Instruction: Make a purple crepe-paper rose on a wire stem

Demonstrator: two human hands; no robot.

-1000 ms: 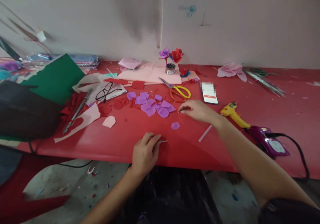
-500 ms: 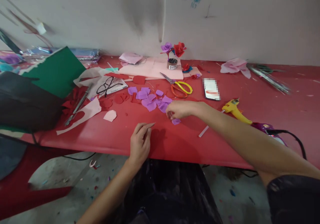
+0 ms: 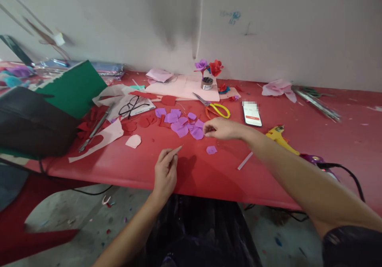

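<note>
My left hand (image 3: 166,172) is closed near the table's front edge, its fingers pinched around a thin pointed stick (image 3: 179,147) whose tip points right and up. Curled just right of a loose pile of purple paper petals (image 3: 180,129) is my right hand (image 3: 217,129). Its fingertips are pressed together, and whatever they may hold is hidden. A single purple petal (image 3: 211,150) lies on the red table (image 3: 209,179) below that hand. Scissors with yellow and orange handles (image 3: 219,110) rest behind the pile.
A yellow glue gun (image 3: 280,137) with a glue stick (image 3: 245,161) lies under my right forearm. Behind it is a phone (image 3: 251,114). Paper flowers (image 3: 215,67) stand in a small brown holder (image 3: 207,84). Glasses (image 3: 129,106), red scraps and a dark bag (image 3: 36,119) are at left.
My right hand has lifted slightly off the single purple petal, which now lies uncovered. The left hand has hardly moved. The whole view has shifted a little.
</note>
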